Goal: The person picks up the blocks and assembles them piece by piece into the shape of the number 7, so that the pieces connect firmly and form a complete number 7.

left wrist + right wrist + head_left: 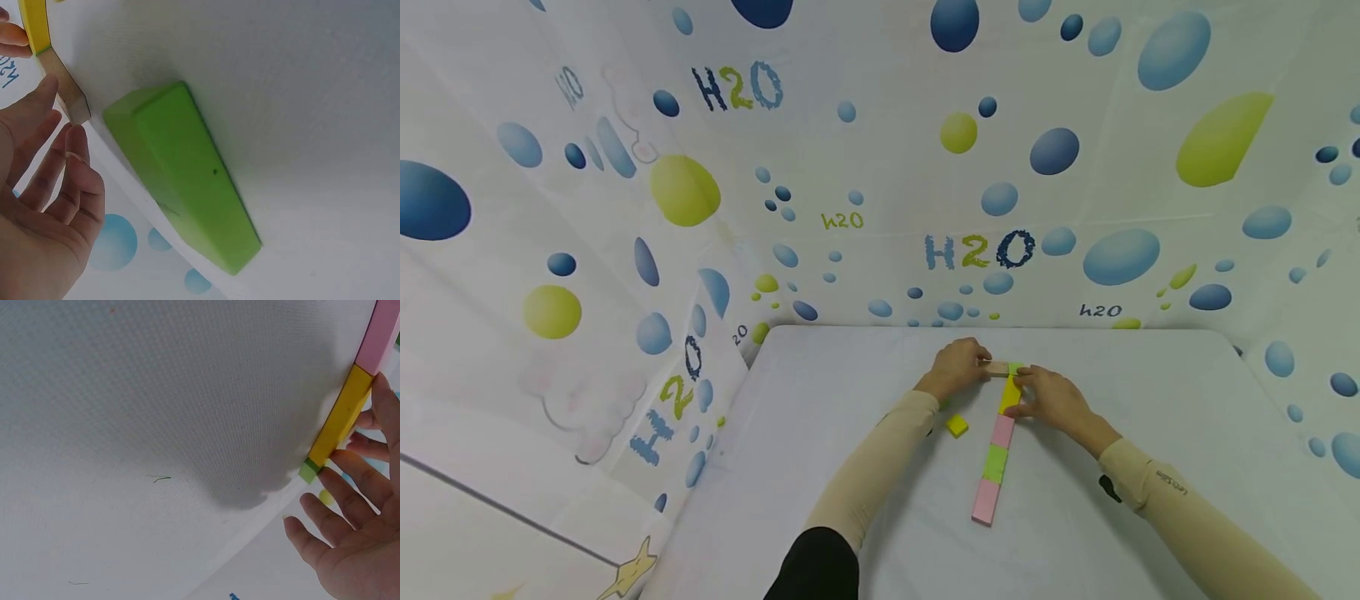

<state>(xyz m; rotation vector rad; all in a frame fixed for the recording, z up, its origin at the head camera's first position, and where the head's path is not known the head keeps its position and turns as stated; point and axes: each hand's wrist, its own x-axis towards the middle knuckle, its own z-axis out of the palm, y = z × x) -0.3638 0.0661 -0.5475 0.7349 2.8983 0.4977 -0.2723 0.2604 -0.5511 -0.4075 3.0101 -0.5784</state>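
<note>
On the white table, a row of blocks runs away from the body: a pink block (986, 502), a green block (996, 463), another pink block (1003, 431), a yellow block (1010, 395) and a small green end (1015, 367). A plain wooden block (997, 368) extends leftward from that far end. My left hand (957, 368) pinches the wooden block's free end between thumb and fingertips. The right hand (1056, 400) rests spread fingers along the yellow block's right side, its thumb near the pink joint and a fingertip at the green end.
A loose yellow block (957, 425) lies left of the row. Another green block (181, 175) lies near my left wrist, mostly hidden in the head view. Behind the table's far edge hangs a white sheet (895, 167) printed with drops.
</note>
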